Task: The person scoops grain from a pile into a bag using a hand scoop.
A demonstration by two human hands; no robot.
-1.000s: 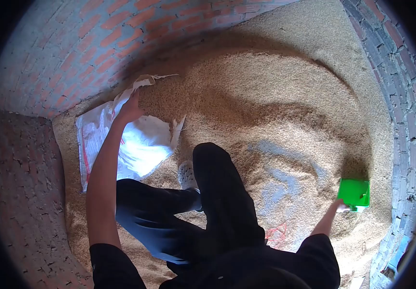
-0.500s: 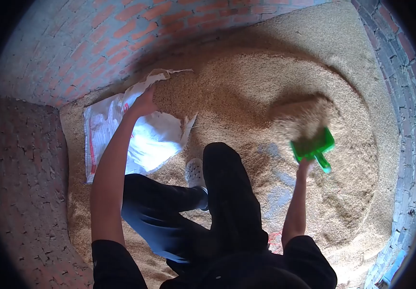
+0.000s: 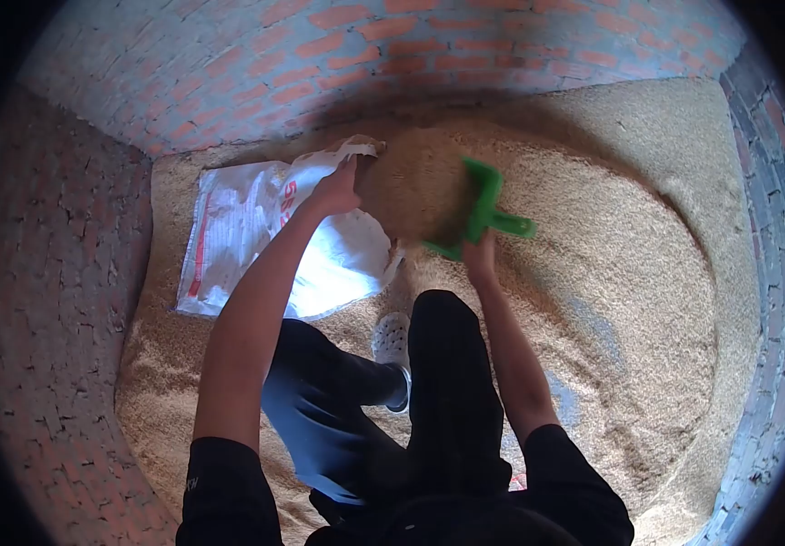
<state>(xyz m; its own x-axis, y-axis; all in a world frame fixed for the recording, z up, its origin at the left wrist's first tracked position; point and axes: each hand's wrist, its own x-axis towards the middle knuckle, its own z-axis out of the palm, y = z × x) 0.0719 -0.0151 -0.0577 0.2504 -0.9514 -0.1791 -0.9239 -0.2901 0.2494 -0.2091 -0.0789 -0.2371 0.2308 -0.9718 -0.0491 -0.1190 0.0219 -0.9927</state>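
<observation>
My left hand (image 3: 336,189) grips the upper rim of a white woven sack (image 3: 329,264), holding its mouth toward the right. The sack lies on the grain, with red print on its side. My right hand (image 3: 478,255) is closed on a green plastic scoop (image 3: 488,205), just right of the sack's mouth. A heap of tan grain (image 3: 424,187) fills the scoop and spreads toward the opening. The sack's inside is mostly hidden behind that grain and my left hand.
Loose grain (image 3: 629,300) covers the floor around me, banked higher at the back and right. Brick walls (image 3: 338,55) enclose the space. My foot in a white perforated clog (image 3: 391,338) stands on the grain near the sack.
The loaded green scoop has swung from the right over to the sack's mouth. My left hand still holds the sack's rim. The whole view has shifted a little.
</observation>
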